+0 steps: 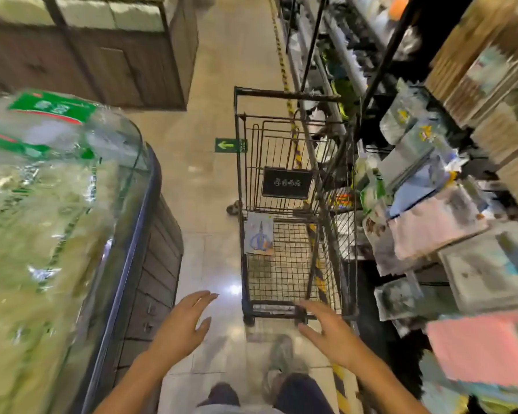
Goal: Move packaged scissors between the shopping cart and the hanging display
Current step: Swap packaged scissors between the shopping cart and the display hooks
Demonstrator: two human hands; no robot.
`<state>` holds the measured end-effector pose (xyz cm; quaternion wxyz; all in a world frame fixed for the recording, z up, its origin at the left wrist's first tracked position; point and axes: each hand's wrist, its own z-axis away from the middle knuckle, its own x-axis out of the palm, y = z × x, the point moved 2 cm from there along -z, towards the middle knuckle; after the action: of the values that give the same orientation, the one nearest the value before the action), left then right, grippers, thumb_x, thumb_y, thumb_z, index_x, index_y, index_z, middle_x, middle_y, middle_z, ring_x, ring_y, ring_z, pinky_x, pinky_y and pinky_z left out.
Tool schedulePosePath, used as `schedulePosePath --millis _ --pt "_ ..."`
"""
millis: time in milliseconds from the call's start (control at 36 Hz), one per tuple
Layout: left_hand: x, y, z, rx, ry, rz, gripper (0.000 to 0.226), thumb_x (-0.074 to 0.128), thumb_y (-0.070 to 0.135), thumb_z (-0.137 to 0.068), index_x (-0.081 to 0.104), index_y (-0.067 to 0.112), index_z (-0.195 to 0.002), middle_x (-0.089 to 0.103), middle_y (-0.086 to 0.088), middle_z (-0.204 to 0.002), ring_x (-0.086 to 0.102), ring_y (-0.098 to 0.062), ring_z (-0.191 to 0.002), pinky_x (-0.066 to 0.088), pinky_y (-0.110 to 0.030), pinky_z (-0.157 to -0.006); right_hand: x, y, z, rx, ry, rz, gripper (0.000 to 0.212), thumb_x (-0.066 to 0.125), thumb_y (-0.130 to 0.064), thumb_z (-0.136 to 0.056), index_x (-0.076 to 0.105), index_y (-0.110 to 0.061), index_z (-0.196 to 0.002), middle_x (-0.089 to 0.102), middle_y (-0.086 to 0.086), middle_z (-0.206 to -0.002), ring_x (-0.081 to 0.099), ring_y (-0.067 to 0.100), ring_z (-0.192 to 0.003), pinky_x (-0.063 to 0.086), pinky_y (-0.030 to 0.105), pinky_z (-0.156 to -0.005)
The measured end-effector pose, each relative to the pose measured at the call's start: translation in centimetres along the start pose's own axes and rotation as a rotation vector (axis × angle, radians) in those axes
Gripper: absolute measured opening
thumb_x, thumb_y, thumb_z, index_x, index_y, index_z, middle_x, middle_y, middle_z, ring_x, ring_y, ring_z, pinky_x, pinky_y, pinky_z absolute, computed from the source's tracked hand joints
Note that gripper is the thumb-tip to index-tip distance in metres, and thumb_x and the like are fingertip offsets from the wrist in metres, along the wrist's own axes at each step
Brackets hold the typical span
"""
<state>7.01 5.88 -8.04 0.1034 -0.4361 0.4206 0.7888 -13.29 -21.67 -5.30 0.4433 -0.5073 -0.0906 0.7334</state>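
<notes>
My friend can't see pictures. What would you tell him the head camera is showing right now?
Seen from above, a wire shopping cart stands in a store aisle with one pack of blue-handled scissors lying inside it. The person's left hand and right hand reach toward it, open and empty. Packaged goods hang on a display to the right.

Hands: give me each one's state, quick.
Left hand: open, fingers spread, holding nothing.
Right hand: open, holding nothing, at the cart edge.

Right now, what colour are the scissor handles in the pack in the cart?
Blue, on the packaged scissors lying in the cart; head view, the only one.
</notes>
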Motion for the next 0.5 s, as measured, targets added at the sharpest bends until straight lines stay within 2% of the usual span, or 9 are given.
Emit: schedulePosePath --millis 28,111,194,306,389,500 --pt "-0.3 0.4 -0.8 -0.024 0.012 0.006 0.050 0.059 0.023 -0.098 0.047 0.023 -0.147 0.045 0.001 -0.151 0.042 -0.019 -0.140 0.023 -0.022 -0.114 -0.6 0.0 -1.2 -0.008 -0.020 0.008 0.051 0.061 -0.034 -0.099 0.045 -0.029 -0.146 0.045 -0.011 -0.147 0.038 0.006 -0.139 0.024 0.019 -0.117" --pt "-0.8 1.8 -2.3 -0.054 0.008 -0.026 0.051 0.057 0.025 -0.100 0.044 0.024 -0.149 0.043 0.004 -0.153 0.038 -0.015 -0.142 0.019 -0.017 -0.113 -2.3 -0.2 -3.9 -0.036 -0.043 0.027 0.052 0.059 -0.039 -0.099 0.043 -0.031 -0.148 0.042 -0.008 -0.154 0.035 0.010 -0.144 0.024 0.025 -0.118" --pt "-0.7 3.9 -5.3 -0.048 0.027 -0.052 0.051 0.057 0.025 -0.099 0.046 0.023 -0.148 0.046 0.002 -0.150 0.041 -0.017 -0.140 0.023 -0.020 -0.114 -5.0 0.4 -7.2 -0.050 -0.080 0.011 0.051 0.058 -0.038 -0.100 0.042 -0.033 -0.148 0.040 -0.009 -0.153 0.031 0.011 -0.146 0.021 0.025 -0.117" --pt "0.0 5.5 -9.6 -0.015 -0.006 -0.071 0.054 0.056 0.026 -0.094 0.048 0.022 -0.147 0.049 -0.001 -0.148 0.045 -0.021 -0.137 0.034 -0.031 -0.115 -7.5 0.9 -10.6 -0.038 -0.102 0.026 0.053 0.059 -0.037 -0.099 0.044 -0.028 -0.149 0.041 -0.005 -0.154 0.033 0.015 -0.146 0.024 0.027 -0.118" --pt "0.3 7.0 -12.0 0.008 -0.009 -0.035 0.054 0.063 0.020 -0.088 0.054 0.018 -0.141 0.056 -0.003 -0.142 0.052 -0.023 -0.130 0.037 -0.031 -0.112 -8.6 0.9 -12.1 -0.041 -0.118 -0.002 0.051 0.060 -0.035 -0.099 0.046 -0.028 -0.147 0.044 -0.003 -0.151 0.038 0.014 -0.142 0.027 0.021 -0.111" --pt "0.3 7.0 -15.5 0.039 -0.025 -0.018 0.057 0.064 0.018 -0.088 0.052 0.019 -0.143 0.053 -0.003 -0.143 0.049 -0.021 -0.133 0.035 -0.027 -0.112 -9.3 0.4 -14.6 -0.010 -0.157 -0.008 0.052 0.058 -0.038 -0.100 0.042 -0.033 -0.149 0.041 -0.007 -0.154 0.035 0.013 -0.144 0.027 0.028 -0.117"
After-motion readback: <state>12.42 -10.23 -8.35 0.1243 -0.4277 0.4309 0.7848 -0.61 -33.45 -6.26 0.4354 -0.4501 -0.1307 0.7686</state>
